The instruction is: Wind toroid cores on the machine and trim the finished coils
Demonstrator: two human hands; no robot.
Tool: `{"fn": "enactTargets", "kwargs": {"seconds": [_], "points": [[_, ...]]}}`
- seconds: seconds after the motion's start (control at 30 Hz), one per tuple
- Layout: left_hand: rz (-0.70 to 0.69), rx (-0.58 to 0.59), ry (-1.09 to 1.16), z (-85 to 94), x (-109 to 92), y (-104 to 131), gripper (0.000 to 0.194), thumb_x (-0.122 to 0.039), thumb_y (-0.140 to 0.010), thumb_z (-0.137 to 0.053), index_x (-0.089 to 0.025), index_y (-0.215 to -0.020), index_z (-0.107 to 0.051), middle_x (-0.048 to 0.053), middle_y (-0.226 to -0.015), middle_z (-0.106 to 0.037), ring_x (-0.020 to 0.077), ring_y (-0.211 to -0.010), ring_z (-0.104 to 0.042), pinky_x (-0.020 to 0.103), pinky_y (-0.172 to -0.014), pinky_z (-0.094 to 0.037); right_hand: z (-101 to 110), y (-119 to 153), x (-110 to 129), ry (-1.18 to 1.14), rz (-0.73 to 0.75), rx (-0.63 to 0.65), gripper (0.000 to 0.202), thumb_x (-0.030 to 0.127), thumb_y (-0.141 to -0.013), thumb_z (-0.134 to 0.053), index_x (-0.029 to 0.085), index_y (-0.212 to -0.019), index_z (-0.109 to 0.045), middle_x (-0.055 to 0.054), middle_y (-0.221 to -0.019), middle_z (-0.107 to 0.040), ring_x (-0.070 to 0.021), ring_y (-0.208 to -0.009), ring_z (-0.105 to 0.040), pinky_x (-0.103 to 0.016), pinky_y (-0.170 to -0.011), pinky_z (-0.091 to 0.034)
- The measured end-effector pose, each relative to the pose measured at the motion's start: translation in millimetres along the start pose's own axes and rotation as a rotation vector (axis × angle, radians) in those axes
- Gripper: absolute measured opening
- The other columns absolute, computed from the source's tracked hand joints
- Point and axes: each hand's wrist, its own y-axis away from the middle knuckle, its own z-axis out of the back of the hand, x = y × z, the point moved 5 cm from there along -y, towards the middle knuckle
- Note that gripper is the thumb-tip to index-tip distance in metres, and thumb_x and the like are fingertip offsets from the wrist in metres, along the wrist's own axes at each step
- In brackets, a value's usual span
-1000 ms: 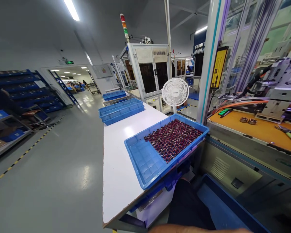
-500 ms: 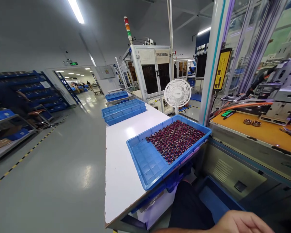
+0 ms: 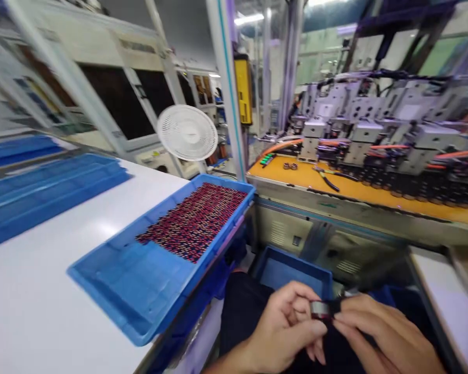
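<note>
Low in front of my lap, my left hand [image 3: 284, 330] pinches a small silvery piece [image 3: 320, 309] between thumb and fingers. The piece has a dark reddish lower edge; blur hides its exact kind. My right hand [image 3: 386, 330] meets it from the other side, its fingertips closed at a dark part beside the silvery one. Whether the two parts are joined I cannot tell. To the left, a blue tray [image 3: 113, 301] on the white table holds many small dark red and blue parts [image 3: 203, 221] packed in rows, with its near end bare.
More blue trays [image 3: 54, 189] stand farther left on the white table [image 3: 35, 291]. A white fan [image 3: 187, 132] rises behind the parts. On the right, a machine with an orange bench [image 3: 308, 179] carries pliers [image 3: 327, 179] and two small rings [image 3: 290, 166]. Below sits a blue bin [image 3: 292, 267].
The view has swung right and down. Both hands are now together on the small silvery piece; earlier only one hand showed at the bottom edge.
</note>
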Motion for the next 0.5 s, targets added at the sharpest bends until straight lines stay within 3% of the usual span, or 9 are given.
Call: {"fn": "enactTargets", "kwargs": {"seconds": [0.1,0.23,0.37,0.5], "points": [[-0.157,-0.053,-0.102,-4.8,-14,4,0.018,-0.020,-0.086,-0.071,-0.022,-0.099,-0.058,-0.003,-0.079,-0.067,0.0053,-0.059,-0.068,0.011,-0.052,-0.051,-3,-18,-3,-0.141,-0.088,0.044,0.015,0.013,-0.097,-0.054,0.018,-0.085,-0.063,0.000,-0.070,-0.067,-0.0091,-0.062,-0.064,-0.018,-0.060,-0.049],[-0.402,-0.093,-0.226,-6.2,-34,6,0.021,-0.009,-0.080,-0.074,-0.023,-0.090,-0.062,-0.002,-0.107,-0.065,0.0075,-0.075,-0.071,0.021,-0.071,-0.060,-8,-20,-12,-0.271,-0.219,0.026,0.015,0.007,-0.092,-0.057,0.016,-0.080,-0.062,-0.001,-0.070,-0.065,-0.0092,-0.063,-0.061,-0.019,-0.059,-0.047],[-0.544,-0.156,-0.305,-6.0,-43,5,0.020,-0.007,-0.078,-0.075,-0.020,-0.081,-0.060,-0.002,-0.097,-0.070,0.0086,-0.080,-0.071,0.019,-0.074,-0.060,-12,-15,-14,-0.335,-0.290,-0.026,0.015,0.007,-0.090,-0.060,0.015,-0.078,-0.063,-0.001,-0.069,-0.062,-0.0089,-0.062,-0.058,-0.019,-0.059,-0.046],[-0.561,-0.187,-0.310,-1.9,-43,3,0.027,-0.007,-0.079,-0.075,-0.025,-0.097,-0.066,-0.002,-0.095,-0.072,0.0152,-0.095,-0.074,0.026,-0.084,-0.061,-19,-8,-20,-0.520,-0.524,-0.062,0.014,0.012,-0.088,-0.063,0.015,-0.075,-0.063,0.000,-0.071,-0.062,-0.0087,-0.064,-0.058,-0.018,-0.061,-0.046]]}}
